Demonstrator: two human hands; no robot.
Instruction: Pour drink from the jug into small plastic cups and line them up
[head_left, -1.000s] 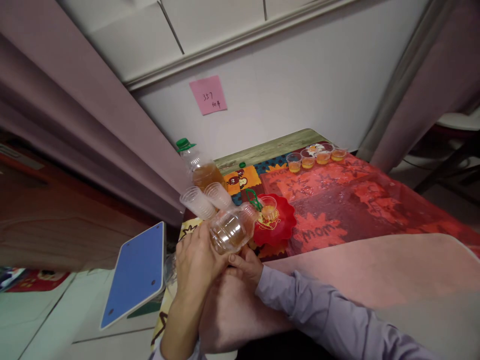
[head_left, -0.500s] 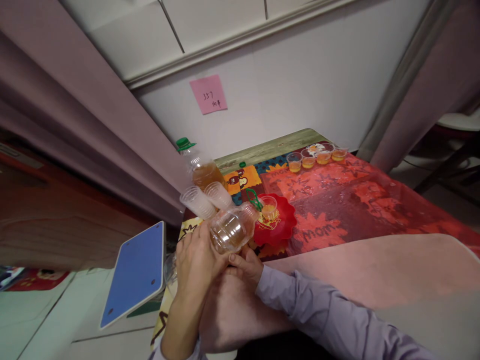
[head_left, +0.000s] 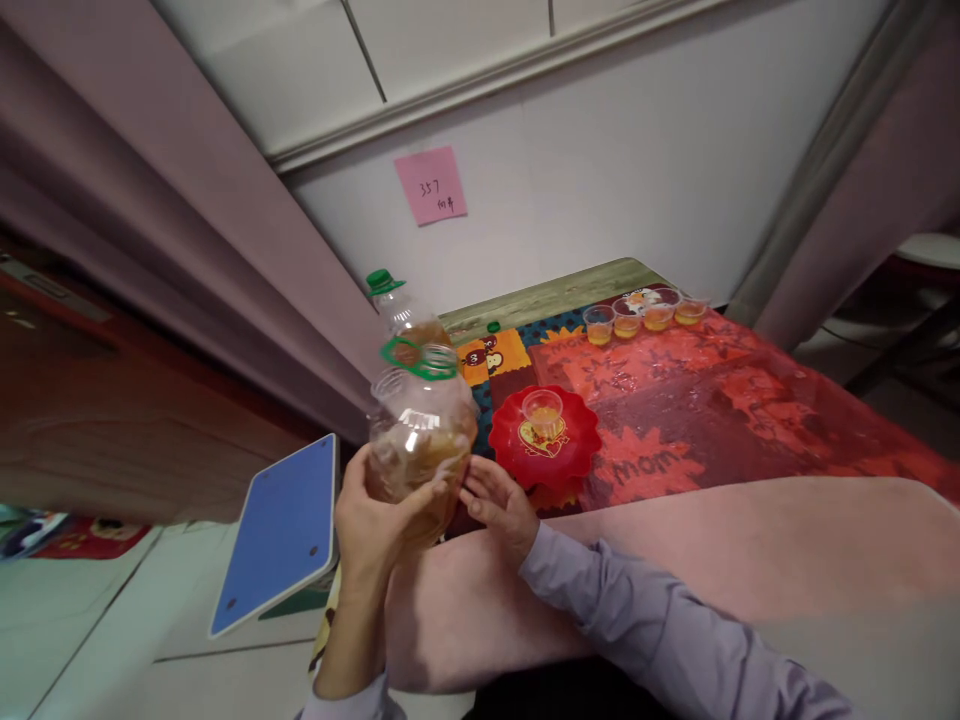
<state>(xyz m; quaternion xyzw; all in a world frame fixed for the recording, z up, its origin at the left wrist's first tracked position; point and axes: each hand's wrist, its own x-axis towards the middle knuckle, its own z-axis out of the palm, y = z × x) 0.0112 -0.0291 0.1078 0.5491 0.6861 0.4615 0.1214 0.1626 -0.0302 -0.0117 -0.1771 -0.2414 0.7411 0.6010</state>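
Note:
My left hand (head_left: 382, 520) is wrapped round the left and near side of a clear plastic bottle (head_left: 420, 440) with yellowish liquid and a green ring at its open neck. The bottle stands nearly upright. My right hand (head_left: 502, 505) is at the bottle's right side, fingertips touching it, fingers partly bent. Right of the bottle, a red scalloped plate (head_left: 577, 440) carries a clear cup (head_left: 543, 415) with some yellow liquid. Behind the held bottle is a second bottle (head_left: 384, 282) with a green cap. Stacked clear cups are mostly hidden behind the held bottle.
Several small cups (head_left: 628, 325) with yellow liquid stand in a row at the table's back right. A green cap (head_left: 493, 327) lies near the back edge. The red patterned cloth (head_left: 675, 400) covers the table. A blue board (head_left: 277, 530) is at the left.
The held bottle has swung from tilted over the plate to nearly upright, moving left and away from the cup. My right hand has stayed near its side. The view has shifted slightly.

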